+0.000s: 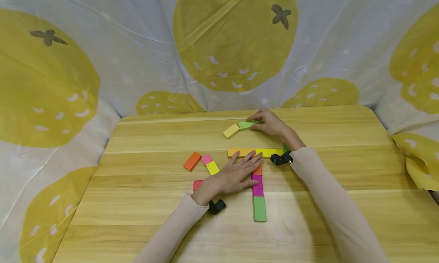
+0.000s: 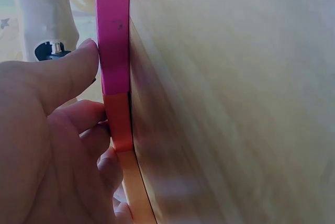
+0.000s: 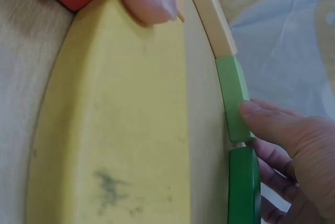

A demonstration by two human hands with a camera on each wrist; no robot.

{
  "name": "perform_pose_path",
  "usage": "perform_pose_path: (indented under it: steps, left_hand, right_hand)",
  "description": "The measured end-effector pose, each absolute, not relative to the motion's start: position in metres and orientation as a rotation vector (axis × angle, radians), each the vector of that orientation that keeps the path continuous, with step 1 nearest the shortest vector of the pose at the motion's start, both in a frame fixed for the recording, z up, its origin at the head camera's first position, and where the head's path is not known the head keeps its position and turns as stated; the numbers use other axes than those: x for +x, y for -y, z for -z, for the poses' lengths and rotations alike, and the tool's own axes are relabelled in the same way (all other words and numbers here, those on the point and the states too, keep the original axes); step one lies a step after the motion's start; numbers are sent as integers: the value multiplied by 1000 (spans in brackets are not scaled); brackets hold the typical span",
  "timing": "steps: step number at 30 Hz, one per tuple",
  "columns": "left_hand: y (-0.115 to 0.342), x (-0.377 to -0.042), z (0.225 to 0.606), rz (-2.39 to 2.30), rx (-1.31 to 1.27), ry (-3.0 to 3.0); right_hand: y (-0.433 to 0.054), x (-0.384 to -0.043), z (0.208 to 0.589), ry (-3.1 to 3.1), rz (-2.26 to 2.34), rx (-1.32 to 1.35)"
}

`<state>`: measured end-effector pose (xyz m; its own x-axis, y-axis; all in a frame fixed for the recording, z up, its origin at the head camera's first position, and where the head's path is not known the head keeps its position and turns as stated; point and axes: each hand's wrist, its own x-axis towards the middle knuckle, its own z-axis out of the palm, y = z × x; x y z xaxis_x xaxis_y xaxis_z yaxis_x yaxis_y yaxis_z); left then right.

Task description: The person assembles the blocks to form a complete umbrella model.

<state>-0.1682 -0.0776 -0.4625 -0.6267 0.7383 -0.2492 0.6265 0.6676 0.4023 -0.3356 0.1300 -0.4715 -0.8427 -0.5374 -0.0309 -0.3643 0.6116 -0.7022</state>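
I watch from afar as the right hand [image 1: 269, 124] pinches the light green block [image 1: 245, 125] far across the desk [image 1: 137, 202]; the left hand [image 1: 236, 177], extended, touches the magenta block [image 1: 258, 190]; I can't read the smudges [image 3: 109, 188] on the yellow block [image 3: 138, 98]

Fruit-print curtains [image 1: 144, 57] are enclosing a wood-grain table [image 1: 137, 202] on its far, left and right sides, forming a booth-like indoor nook, whether home or studio being unclear.
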Motion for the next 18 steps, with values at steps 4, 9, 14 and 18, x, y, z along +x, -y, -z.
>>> perform_pose_path:
  steps: [4, 9, 14, 18]
  left_hand:
    - [78, -169, 463, -386, 1066, -2494]
    - [78, -170, 463, -383, 1059, -2494]
    - [78, -171, 464, -390, 1064, -2495]
    - [77, -172, 465, -387, 1070, -2498]
  right_hand:
    - [-130, -334, 470, -2623, 1019, -784]
    - [-133, -334, 470, -2645, 964, -862]
    - [-138, -335, 471, -2644, 914, -907]
    - [-141, -334, 469, -2621, 920, -919]
